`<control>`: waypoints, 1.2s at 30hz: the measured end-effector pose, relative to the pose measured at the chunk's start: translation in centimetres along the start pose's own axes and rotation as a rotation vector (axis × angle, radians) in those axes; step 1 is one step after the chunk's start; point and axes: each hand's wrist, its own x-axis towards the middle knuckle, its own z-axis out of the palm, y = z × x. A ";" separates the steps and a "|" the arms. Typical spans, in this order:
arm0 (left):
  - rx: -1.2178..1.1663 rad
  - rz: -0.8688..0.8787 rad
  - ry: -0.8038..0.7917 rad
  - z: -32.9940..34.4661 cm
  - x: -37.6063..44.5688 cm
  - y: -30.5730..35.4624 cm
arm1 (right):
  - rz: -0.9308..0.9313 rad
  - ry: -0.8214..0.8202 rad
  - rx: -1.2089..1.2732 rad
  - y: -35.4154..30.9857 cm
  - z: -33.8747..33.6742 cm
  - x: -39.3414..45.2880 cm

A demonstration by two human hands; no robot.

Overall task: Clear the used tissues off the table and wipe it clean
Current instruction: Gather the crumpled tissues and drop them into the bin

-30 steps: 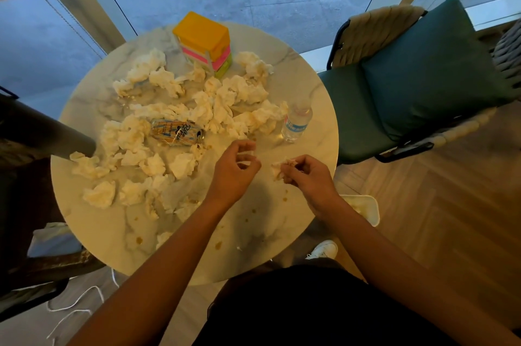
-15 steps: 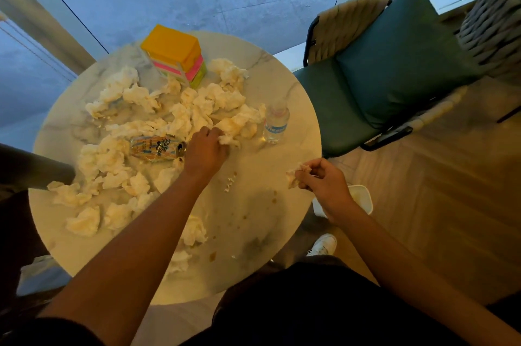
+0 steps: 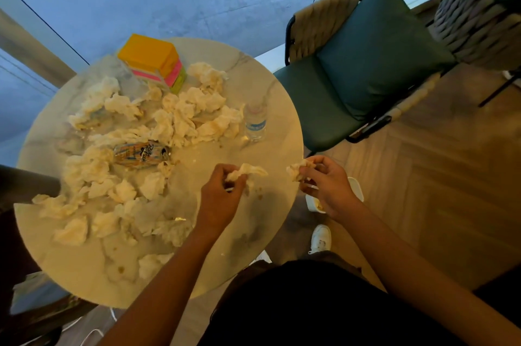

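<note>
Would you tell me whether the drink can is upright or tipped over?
Tipped over: the can lies on its side on the table, among tissues.

White bin (image 3: 355, 187) at four o'clock of table (image 3: 197, 275): mostly hidden behind right hand (image 3: 328, 186), contents too small to tell. Can (image 3: 142, 154) label blurred, unreadable. Second chair (image 3: 479, 15) at two o'clock cut by frame edge. White shoe (image 3: 320, 238) partly covered by forearm.

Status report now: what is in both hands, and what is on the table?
Left hand and right hand each grip a tissue. Many tissues on table. Can, bottle among them.
</note>
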 end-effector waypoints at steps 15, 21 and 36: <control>-0.247 -0.290 -0.124 15.6 -2.2 5.1 | 0.028 0.057 -0.284 0.2 -14.0 2.1; -0.130 -0.321 -0.132 25.2 -3.7 6.7 | 0.069 0.014 -0.351 1.0 -23.2 5.7; 0.132 -0.538 -0.161 41.4 0.0 -1.8 | 0.248 0.069 -0.369 6.9 -32.8 16.6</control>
